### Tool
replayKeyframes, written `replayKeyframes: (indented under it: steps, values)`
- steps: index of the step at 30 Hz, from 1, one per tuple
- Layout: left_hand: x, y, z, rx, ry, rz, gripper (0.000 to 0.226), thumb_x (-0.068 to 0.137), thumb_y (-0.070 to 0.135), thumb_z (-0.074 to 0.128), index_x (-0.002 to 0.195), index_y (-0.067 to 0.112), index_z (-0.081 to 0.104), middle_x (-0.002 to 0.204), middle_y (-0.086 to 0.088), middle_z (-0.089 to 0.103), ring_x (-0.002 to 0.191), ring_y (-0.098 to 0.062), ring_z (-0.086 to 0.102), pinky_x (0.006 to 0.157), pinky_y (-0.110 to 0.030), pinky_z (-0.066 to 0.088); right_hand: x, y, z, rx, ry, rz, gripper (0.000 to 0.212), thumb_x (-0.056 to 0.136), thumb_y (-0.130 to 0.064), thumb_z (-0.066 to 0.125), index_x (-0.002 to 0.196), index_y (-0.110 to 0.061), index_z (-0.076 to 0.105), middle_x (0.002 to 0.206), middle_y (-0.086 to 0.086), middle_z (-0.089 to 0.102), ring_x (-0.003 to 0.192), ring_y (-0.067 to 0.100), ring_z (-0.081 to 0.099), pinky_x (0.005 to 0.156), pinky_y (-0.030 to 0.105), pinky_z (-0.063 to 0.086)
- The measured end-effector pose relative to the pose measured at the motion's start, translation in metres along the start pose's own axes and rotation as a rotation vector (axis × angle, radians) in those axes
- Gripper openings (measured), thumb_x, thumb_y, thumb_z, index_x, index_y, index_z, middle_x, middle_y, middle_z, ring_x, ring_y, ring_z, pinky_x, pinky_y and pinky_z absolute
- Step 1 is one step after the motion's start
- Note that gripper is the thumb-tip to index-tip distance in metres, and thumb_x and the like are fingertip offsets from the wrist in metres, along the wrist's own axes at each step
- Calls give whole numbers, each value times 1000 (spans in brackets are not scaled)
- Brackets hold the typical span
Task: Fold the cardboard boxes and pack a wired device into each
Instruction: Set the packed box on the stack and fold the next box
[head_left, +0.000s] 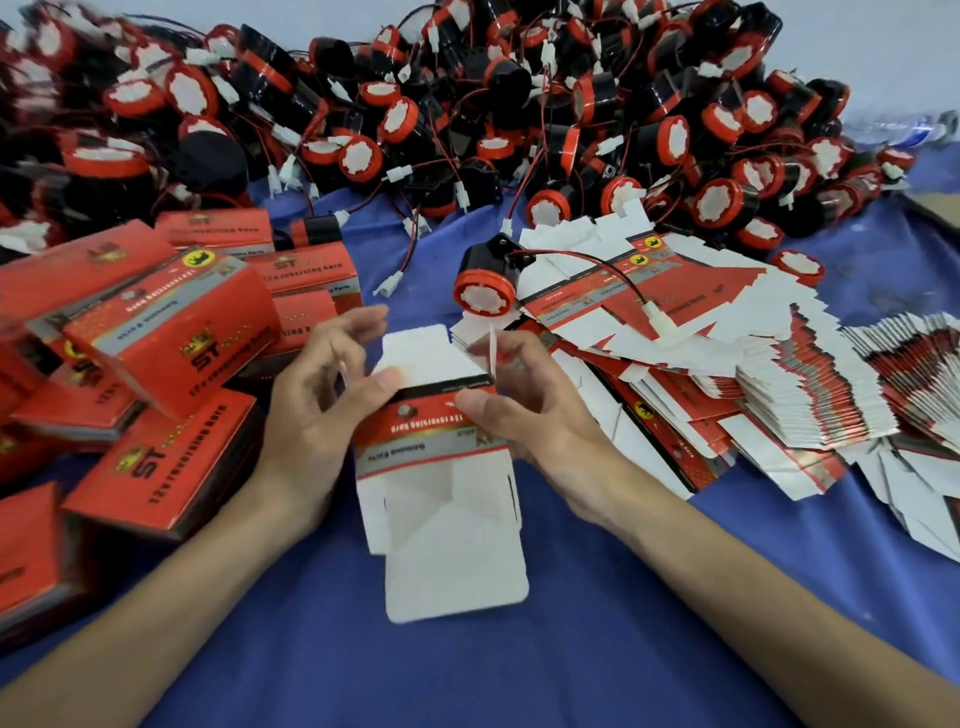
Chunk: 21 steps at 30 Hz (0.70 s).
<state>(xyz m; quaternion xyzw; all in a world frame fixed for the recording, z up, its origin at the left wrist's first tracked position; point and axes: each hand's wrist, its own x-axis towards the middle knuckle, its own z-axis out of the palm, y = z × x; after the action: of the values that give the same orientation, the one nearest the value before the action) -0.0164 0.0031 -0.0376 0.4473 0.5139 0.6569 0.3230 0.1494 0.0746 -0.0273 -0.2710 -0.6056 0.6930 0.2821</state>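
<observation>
A red-and-white printed cardboard box blank (436, 457) is held at centre, above the blue cloth-covered table (571, 649). Its long axis runs straight away from the person, one white tuck flap pointing near, the other far.

It is gripped from both sides. The left hand (317, 400) is curled round the left edge, thumb laid on the red panel, fingers tucked behind. The right hand (530, 415) is closed on the right edge, thumb on the red panel, and a narrow white side flap is seen standing edge-on by its fingertips. The sleeve looks only partly opened, so squaring-up is judged to be the step in hand, with no flap yet tucked.

Now the relation that matters: a black round wired device with a red rim (485, 283) is lying just beyond the box, up and to the right. It rests on the fanned stack of flat box blanks (727, 395), face turned toward the person. It lies nearer the right hand, so that hand is likely to be sent for it.

Finished red boxes (171, 332) are piled at left, and a heap of black-and-red devices (467, 104) is spread along the back.
</observation>
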Motion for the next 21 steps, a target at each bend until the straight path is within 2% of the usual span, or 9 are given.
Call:
replayKeyframes:
  steps: [3,6,8,11,13,15,16,19,21]
  values:
    - [1,-4,3,-70,-10,-71,42,65,29,74,100,32,53,122,13,60,108,-5,62,77,-24,55,1,2,0,18,66,-48,47,74,-30,71,116,-39,53,117,-3,64,104,18,67,77,29,57]
    - [2,-6,5,-74,-14,-122,39,71,23,68,105,39,59,105,18,69,91,-3,67,66,-17,53,-1,6,3,-25,77,-62,65,78,-34,68,138,-37,42,134,-7,54,113,12,62,86,30,56]
    - [2,-6,5,-54,-19,-157,40,70,23,73,104,41,62,103,16,70,91,-4,67,69,-17,54,-2,7,4,-67,91,-78,68,81,-36,63,144,-34,37,140,-13,47,115,5,59,82,23,55]
    - [1,-1,8,-65,-33,-171,49,67,24,78,111,30,56,105,19,69,99,-2,65,74,-16,54,-2,6,5,-109,120,-154,53,88,-29,55,139,-30,44,141,-14,41,115,-4,55,78,16,52]
    - [1,0,9,-67,-10,-177,47,70,22,78,108,26,51,116,15,65,112,-8,61,86,-27,55,-2,4,6,-117,107,-171,41,90,-25,51,129,-35,47,140,-13,41,113,-6,55,79,14,50]
    - [1,-1,7,-96,30,-165,46,71,16,78,102,24,45,127,8,57,124,-16,55,101,-43,48,-1,2,10,-122,107,-171,37,91,-23,50,125,-37,47,137,-14,43,110,-12,54,79,10,48]
    - [1,-1,8,-136,45,-149,40,72,16,71,98,23,41,129,5,56,125,-16,53,105,-48,44,0,2,12,-115,110,-167,37,90,-24,50,125,-37,47,135,-14,44,109,-13,54,79,8,47]
    - [1,1,14,-249,110,-115,34,71,15,64,87,20,35,128,-1,55,124,-14,54,108,-49,40,0,2,10,-52,157,-165,41,86,-25,57,126,-33,50,132,-13,52,108,-7,59,78,12,50]
    - [2,0,21,-295,169,-102,33,69,14,66,85,20,36,128,-2,55,123,-11,55,105,-42,44,2,3,7,13,223,-160,41,81,-24,63,120,-34,54,128,-10,59,111,7,62,82,24,55]
